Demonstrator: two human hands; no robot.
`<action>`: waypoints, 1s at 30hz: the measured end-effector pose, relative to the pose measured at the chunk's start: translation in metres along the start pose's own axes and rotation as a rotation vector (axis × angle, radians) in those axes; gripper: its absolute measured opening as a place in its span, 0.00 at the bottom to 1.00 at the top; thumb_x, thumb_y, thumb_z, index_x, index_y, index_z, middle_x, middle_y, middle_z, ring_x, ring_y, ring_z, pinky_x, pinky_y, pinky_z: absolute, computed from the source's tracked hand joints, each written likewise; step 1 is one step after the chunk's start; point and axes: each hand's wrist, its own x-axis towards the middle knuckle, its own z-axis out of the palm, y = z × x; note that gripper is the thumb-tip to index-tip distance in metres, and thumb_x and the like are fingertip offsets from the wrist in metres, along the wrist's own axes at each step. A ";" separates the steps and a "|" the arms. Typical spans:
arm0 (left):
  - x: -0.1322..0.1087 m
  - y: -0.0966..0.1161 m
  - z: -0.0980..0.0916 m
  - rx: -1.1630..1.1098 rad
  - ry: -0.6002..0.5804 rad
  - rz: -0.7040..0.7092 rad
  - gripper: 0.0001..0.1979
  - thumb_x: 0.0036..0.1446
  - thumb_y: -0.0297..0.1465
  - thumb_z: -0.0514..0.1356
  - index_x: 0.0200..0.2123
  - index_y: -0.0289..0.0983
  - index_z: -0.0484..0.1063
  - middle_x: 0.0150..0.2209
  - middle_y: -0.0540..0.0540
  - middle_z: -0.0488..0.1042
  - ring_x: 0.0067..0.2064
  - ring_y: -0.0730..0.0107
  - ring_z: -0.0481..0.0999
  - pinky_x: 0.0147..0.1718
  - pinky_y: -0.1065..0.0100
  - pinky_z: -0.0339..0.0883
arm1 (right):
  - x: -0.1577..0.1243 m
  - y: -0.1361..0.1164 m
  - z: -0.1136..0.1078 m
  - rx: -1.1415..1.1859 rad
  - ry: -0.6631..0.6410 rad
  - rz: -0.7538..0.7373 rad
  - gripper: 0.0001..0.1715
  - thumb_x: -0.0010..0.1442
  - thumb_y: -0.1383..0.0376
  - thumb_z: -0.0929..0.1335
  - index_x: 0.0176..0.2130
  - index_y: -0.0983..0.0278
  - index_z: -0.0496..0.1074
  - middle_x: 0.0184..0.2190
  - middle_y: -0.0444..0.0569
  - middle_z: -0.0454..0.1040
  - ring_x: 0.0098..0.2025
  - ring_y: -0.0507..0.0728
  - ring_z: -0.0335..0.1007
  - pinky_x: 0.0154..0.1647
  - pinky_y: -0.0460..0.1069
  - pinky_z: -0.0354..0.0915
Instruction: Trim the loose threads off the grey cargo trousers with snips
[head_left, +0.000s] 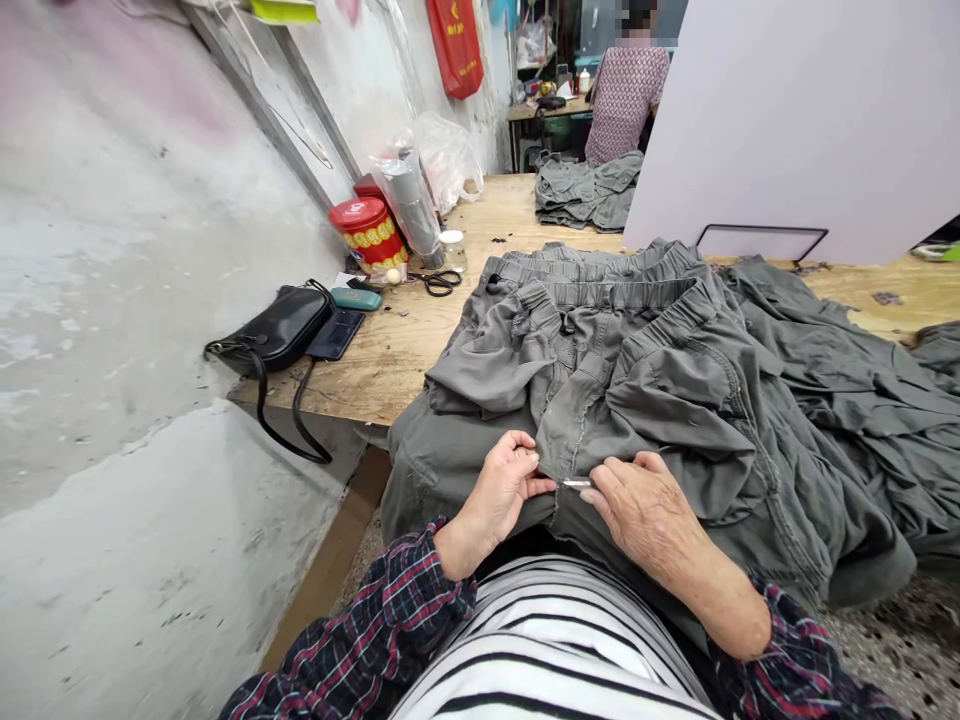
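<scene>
Wrinkled grey trousers pinched by left hand and right hand.

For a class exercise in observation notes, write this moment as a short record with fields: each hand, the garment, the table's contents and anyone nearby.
Left hand: pinching the grey cargo trousers
Right hand: holding a small metal blade against that fabric
Work surface: wooden table
On table: black scissors, black handbag, phone, red tin
Nearby: a co-worker beyond the table

The trousers are matt cloth, the tabletop rough plywood, the blade shiny metal.
</scene>
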 end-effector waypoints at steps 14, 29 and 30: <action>0.004 -0.033 -0.005 0.528 -0.056 0.209 0.15 0.50 0.27 0.57 0.42 0.35 0.73 0.29 0.49 0.73 0.30 0.74 0.71 0.32 0.70 0.70 | 0.033 0.010 0.017 0.462 0.045 0.549 0.14 0.58 0.53 0.62 0.35 0.61 0.68 0.22 0.43 0.69 0.22 0.51 0.60 0.24 0.46 0.54; 0.004 -0.045 -0.012 0.984 -0.234 0.398 0.19 0.50 0.22 0.52 0.41 0.39 0.77 0.33 0.44 0.79 0.35 0.65 0.76 0.39 0.66 0.69 | 0.064 0.013 -0.008 0.771 0.038 0.442 0.12 0.57 0.59 0.63 0.26 0.63 0.63 0.22 0.42 0.64 0.23 0.49 0.58 0.25 0.45 0.54; 0.003 -0.045 -0.011 1.044 -0.307 0.403 0.20 0.49 0.21 0.51 0.41 0.39 0.78 0.30 0.45 0.79 0.32 0.65 0.76 0.36 0.67 0.69 | 0.072 0.016 -0.010 0.547 0.081 0.395 0.06 0.56 0.62 0.65 0.30 0.63 0.66 0.27 0.44 0.68 0.26 0.50 0.61 0.27 0.45 0.55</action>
